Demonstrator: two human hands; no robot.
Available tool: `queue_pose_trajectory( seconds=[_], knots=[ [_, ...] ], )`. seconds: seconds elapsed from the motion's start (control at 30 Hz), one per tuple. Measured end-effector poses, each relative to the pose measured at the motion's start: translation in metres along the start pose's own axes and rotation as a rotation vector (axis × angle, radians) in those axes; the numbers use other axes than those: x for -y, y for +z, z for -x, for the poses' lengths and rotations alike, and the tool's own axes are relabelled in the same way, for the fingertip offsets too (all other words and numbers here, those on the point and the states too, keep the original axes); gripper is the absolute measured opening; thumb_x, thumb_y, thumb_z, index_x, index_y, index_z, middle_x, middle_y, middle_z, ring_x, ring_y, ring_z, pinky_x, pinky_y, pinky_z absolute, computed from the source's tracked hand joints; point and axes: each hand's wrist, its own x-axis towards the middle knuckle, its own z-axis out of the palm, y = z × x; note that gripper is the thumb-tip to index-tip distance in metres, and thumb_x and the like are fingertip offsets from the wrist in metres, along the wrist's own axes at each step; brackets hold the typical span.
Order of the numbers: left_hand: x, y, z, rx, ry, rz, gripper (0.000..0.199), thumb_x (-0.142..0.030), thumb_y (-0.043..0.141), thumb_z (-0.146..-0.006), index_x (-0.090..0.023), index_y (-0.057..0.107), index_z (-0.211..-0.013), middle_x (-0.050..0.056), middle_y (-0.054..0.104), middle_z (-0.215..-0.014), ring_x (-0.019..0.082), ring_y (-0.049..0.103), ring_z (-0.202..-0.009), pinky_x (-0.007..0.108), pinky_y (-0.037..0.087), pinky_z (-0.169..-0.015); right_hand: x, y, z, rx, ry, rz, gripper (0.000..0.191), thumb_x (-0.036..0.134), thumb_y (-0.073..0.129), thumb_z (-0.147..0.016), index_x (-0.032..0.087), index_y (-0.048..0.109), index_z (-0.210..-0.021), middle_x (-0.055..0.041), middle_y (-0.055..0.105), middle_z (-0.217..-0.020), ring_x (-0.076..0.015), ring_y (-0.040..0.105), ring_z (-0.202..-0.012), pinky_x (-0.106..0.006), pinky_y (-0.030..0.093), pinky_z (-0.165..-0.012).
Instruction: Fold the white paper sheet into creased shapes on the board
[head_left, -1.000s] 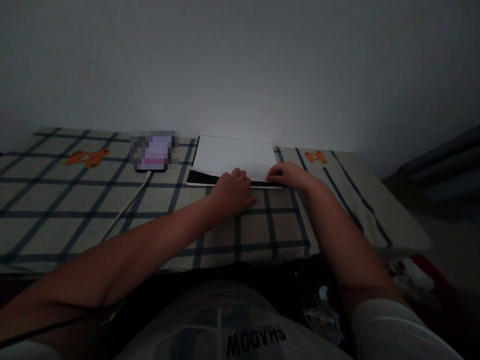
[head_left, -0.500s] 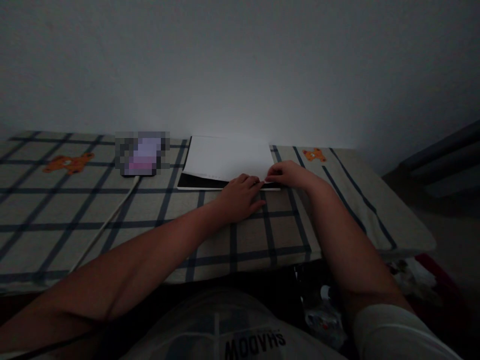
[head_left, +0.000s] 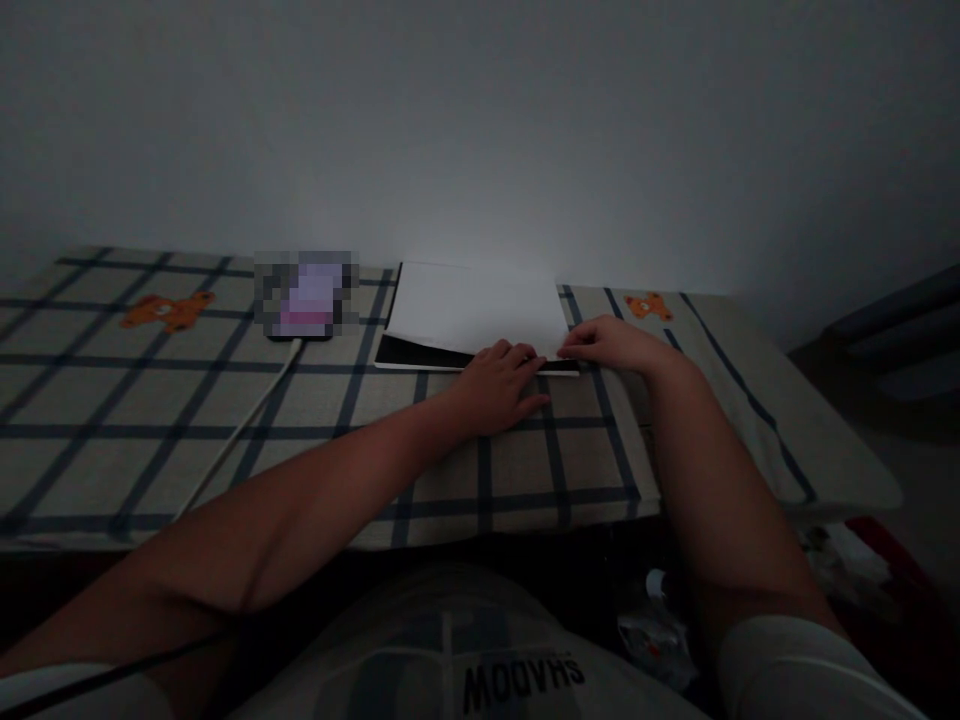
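A white sheet of paper lies over a black page or cover, whose white front edge shows below. Together they look like a thin book against the wall. My left hand rests palm down on its front edge, fingers extended and slightly apart, thumb on the cloth. At the right front corner, my right hand has its thumb and fingers pinched together on the sheet's edge. The left part of the sheet's front edge bows up off the black surface. What lies under my left fingers is hidden.
A checked tablecloth with orange bear patches covers the table. Left of the book lies a blurred-out phone with a white cable. The wall closes the back. Below the table, a bottle stands near my right arm.
The view has shifted, so everything sits slightly farther right and higher. My right hand has moved a little outward toward the book's right corner. My left hand stays on the front edge.
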Motion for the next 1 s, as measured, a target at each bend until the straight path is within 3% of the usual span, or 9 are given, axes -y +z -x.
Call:
queue_pose_trajectory(
  seconds=[0.2,1.0],
  knots=[
    [-0.0022,-0.0036,-0.0025,0.027,-0.022,-0.022,0.07,-0.063,0.04,-0.1,-0.019,0.047,-0.153,0.012,0.054,-0.146,0.033,0.049,-0.124,0.044,0.041,-0.102,0.0024,-0.0021,0.0013,0.008,0.045,0.033,0.035,0.051,0.064,-0.085,0.017,0.073,-0.079,-0.005,0.069,-0.074,-0.0186,0.059,-0.071,-0.031,0.041,-0.065],
    [-0.0038,-0.003,-0.0027,0.022,-0.035,-0.017,0.07,-0.064,0.039,-0.1,-0.019,0.047,-0.153,0.012,0.053,-0.147,0.032,0.048,-0.125,0.044,0.04,-0.102,-0.0036,-0.0022,0.001,0.024,0.089,0.046,0.034,0.051,0.067,-0.082,0.02,0.063,-0.07,-0.0011,0.061,-0.067,-0.0158,0.051,-0.064,-0.031,0.036,-0.061]
  ],
)
